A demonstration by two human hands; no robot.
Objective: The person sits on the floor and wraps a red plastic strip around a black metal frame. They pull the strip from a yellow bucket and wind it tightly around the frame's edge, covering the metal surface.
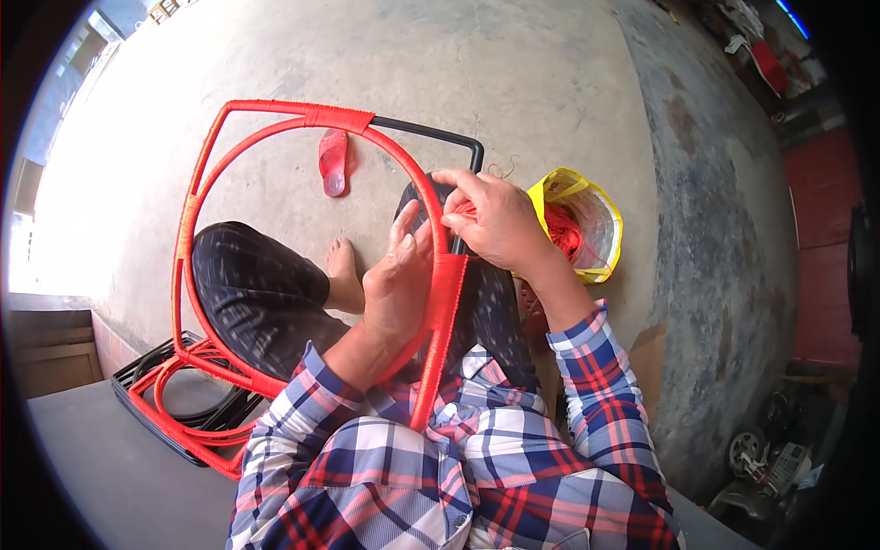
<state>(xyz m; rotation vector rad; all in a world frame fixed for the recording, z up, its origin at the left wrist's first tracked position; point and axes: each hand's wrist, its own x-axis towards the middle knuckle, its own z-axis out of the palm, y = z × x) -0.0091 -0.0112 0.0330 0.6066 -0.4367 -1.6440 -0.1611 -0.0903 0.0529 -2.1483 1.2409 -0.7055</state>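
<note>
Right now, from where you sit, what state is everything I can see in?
Frame: mostly red-wrapped, bare black at the upper right.
Left hand: fingers extended, against the frame's ring.
Right hand: closed on red strands.
Yellow bag: open, red strands inside.
Slipper: on the floor, unworn.
Foot: bare.
Other frames: piled at the left, red and black.

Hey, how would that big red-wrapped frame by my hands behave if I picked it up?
The red-wrapped frame is probably stiff, since its outline holds clean corners and curves. It looks fairly light for its size, being slim bars around open space. Its bare black section may feel slicker, as it looks smooth.
</note>
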